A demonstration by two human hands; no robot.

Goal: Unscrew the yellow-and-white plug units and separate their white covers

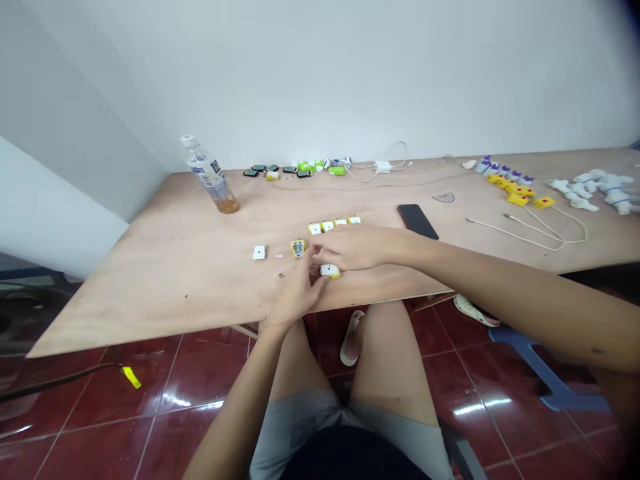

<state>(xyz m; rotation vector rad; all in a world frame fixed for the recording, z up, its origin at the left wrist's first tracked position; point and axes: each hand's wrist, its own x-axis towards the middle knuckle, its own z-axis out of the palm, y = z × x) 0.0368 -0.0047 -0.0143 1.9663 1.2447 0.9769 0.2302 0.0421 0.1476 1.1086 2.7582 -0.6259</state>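
Both hands meet over the wooden table [220, 280] near its front edge. My left hand [295, 290] is curled, its thumb close to a small white and yellow block [329, 270] with a dark pin on top. Coming in from the right, my right hand [345, 247] has its fingers bent down toward the left fingertips. Whatever sits between the fingers is hidden. Just left of the fingertips lies an opened yellow case [299, 249] with grey parts inside. A white square cover [259, 253] and a small pale strip [279, 256] lie further left.
Behind my right hand is a row of white and yellow blocks [327, 226]. A bottle [213, 177] stands back left. Dark and green pieces [313, 165] line the wall. A phone [418, 221], white cables [530, 230], yellow connectors [515, 190] and white bundles [617, 190] are to the right.
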